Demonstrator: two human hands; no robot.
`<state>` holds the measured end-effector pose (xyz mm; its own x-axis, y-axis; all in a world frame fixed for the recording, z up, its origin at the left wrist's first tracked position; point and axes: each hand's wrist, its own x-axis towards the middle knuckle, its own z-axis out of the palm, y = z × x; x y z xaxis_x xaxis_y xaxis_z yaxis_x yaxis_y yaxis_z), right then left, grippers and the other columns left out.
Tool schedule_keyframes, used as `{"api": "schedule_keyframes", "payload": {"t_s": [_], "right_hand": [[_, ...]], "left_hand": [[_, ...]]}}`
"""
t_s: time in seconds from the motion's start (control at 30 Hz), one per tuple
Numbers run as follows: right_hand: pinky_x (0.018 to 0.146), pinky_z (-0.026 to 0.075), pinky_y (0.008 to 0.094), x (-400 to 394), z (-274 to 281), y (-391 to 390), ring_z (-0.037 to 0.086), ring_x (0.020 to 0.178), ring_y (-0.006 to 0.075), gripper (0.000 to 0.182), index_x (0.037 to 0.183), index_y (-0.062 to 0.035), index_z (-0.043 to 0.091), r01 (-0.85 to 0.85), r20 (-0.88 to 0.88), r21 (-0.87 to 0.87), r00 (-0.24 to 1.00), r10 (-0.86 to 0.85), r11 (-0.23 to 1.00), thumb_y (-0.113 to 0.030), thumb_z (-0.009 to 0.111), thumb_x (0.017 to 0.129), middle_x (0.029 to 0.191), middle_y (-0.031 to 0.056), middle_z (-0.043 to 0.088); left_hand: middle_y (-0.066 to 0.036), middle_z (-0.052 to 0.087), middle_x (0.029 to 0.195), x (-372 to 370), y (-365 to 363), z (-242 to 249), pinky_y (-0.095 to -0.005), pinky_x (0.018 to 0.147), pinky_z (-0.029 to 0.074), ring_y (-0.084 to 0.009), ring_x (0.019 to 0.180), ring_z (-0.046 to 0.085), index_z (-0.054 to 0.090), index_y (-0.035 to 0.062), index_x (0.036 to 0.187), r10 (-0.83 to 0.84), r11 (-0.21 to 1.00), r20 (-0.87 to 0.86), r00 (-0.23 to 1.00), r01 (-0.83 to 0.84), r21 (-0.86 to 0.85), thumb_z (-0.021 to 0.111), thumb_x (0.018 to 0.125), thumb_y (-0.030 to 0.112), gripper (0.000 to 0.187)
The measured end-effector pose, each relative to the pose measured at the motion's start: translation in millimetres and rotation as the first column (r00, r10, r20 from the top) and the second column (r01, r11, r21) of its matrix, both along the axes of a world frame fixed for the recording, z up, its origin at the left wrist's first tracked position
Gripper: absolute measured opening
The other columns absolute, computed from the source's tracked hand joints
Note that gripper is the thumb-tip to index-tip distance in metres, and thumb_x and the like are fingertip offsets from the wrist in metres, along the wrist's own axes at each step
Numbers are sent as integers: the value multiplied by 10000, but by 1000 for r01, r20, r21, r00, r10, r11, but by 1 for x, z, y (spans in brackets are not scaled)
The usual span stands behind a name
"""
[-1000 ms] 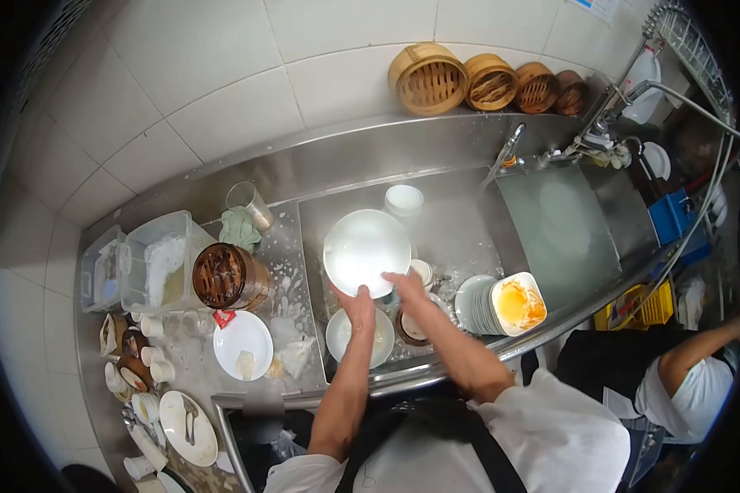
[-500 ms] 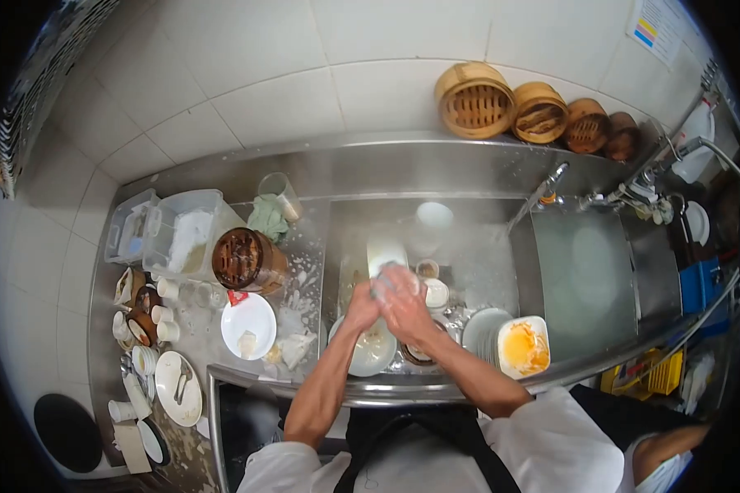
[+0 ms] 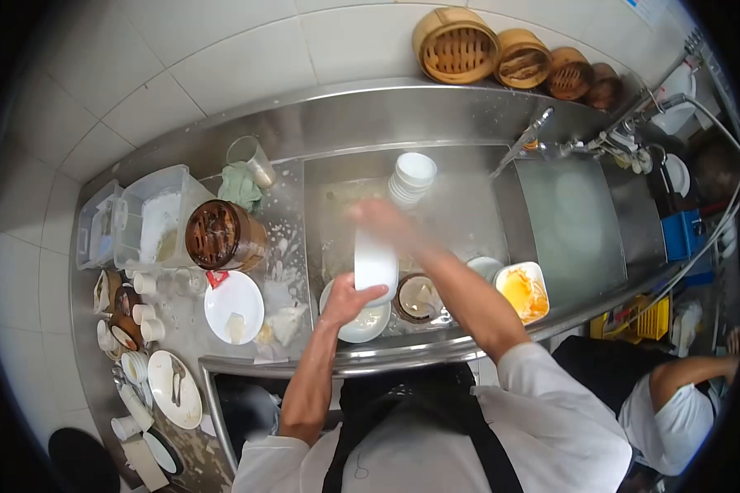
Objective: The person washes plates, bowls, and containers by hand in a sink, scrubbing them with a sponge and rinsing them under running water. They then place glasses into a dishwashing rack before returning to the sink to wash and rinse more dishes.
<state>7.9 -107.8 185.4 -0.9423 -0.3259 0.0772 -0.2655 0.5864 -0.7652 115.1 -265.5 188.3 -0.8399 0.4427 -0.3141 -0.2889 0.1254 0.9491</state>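
Observation:
My left hand (image 3: 348,302) grips the near end of a long white dish (image 3: 374,264), its thumb lying across the surface. My right hand (image 3: 386,223) is at the dish's far end, smeared by motion; its fingers and anything in them cannot be made out. Beyond it in the sink stands a stack of small white bowls (image 3: 413,177). Below the dish lies a round pale plate (image 3: 364,325), partly covered. Just to its right is a round bamboo steamer (image 3: 418,297) with some pale matter inside.
A square dish with orange residue (image 3: 522,293) sits at the sink's right front. The tap (image 3: 526,140) stands over the divider beside a water-filled basin (image 3: 580,238). Dirty dishes, plastic tubs (image 3: 152,222) and a dark steamer (image 3: 224,236) crowd the left counter. Another person (image 3: 674,403) is at right.
My hands, together over the sink before, are now apart: the left at the dish's near end, the right farther up. The view has shifted, so the scene sits higher.

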Motion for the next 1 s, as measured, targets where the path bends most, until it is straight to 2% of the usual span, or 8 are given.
{"api": "schedule_keyframes", "payload": {"t_s": [0.07,0.23,0.3,0.43,0.5,0.63,0.9,1.0], "right_hand": [[843,414,598,-2,-13,5,596,959,405,366,991,-61,644,35,281,25,959,-40,999,-379,505,878,1072,179,600],[892,365,622,90,20,0,525,1140,357,338,1048,-68,627,13,-559,221,821,116,975,-330,484,889,1218,178,552],[952,406,530,10,-2,20,523,1191,295,376,1122,-51,610,-78,426,-109,897,117,991,-333,443,938,1291,182,533],[1003,415,437,41,12,65,514,1213,229,467,1257,-26,531,160,695,-564,621,361,810,-372,373,986,1317,174,524],[1054,368,417,77,-47,25,456,1272,237,498,1321,-18,479,722,702,-668,530,476,180,-376,341,1003,1362,188,472],[1101,259,365,94,-7,-11,299,1356,294,456,1324,-40,483,356,97,-599,921,-376,717,-349,353,1015,1444,175,339],[817,439,283,137,-13,-91,566,880,172,325,1043,-12,603,683,752,-605,659,12,409,-234,371,998,1004,97,613],[760,422,283,120,11,-150,512,791,145,308,958,-6,577,161,95,-584,987,-130,796,-234,375,1006,886,70,572]], "left_hand": [[-52,684,944,12,7,-4,-290,813,490,-128,896,620,673,-17,1010,46,999,70,996,-46,-8,743,792,152,284],[-52,685,915,17,26,-23,-293,808,491,-140,887,624,675,-14,1001,259,965,-249,933,-263,18,741,797,164,279],[-52,683,917,28,30,18,-275,796,492,-124,862,622,679,-9,991,103,988,-57,993,-109,-113,740,793,144,258],[-64,687,911,39,37,19,-270,752,501,-123,822,629,686,-14,979,314,935,-38,949,-302,184,739,790,103,229],[-55,688,900,38,41,15,-273,753,503,-125,818,631,685,-13,980,470,875,-127,873,-442,198,739,792,107,229],[-58,680,975,41,25,10,-268,777,496,-104,872,612,668,-19,1044,426,875,-193,884,-457,-162,731,807,115,280],[-72,690,974,107,-39,38,-293,780,484,-102,863,600,652,5,1078,489,864,-245,837,-504,2,686,848,147,273],[-142,670,944,128,-117,56,-319,777,488,-205,857,645,634,16,1074,384,875,-392,836,-465,-133,664,839,113,256]]}}
